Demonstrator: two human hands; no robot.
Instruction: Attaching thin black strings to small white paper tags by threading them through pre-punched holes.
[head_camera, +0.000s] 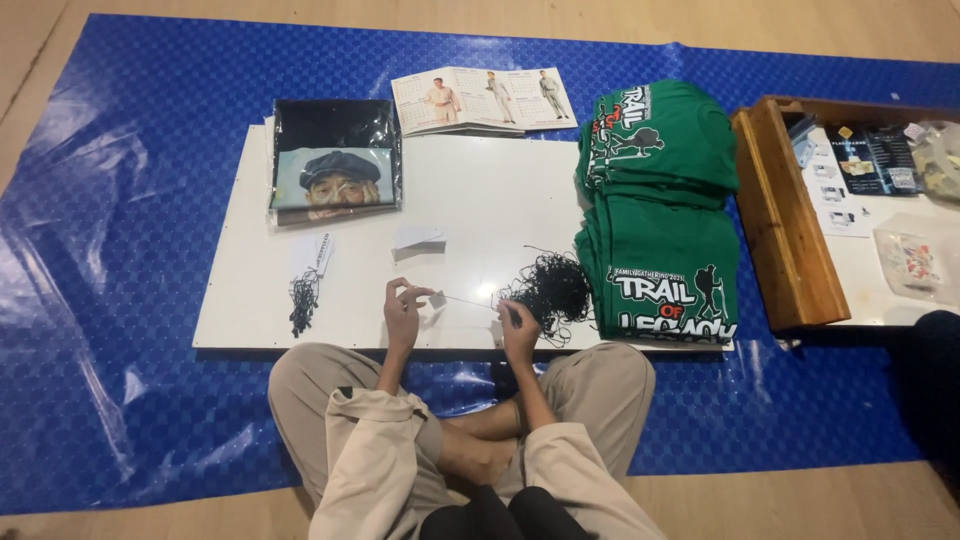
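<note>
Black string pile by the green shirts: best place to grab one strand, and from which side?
Probably at the loose left edge of the black string pile, coming from the left over the bare white board. Single strands stray out there; the middle is tangled, and the green shirts crowd its right side.

My stock: green shirts (660, 210) printed white and red; black string tangle (550, 290); white board (480, 210); glossy blue floor sheet (130, 200).

Folded green shirts (665, 210), wooden tray (790, 220), calendar (485, 98), blue tarp (130, 200)
</note>
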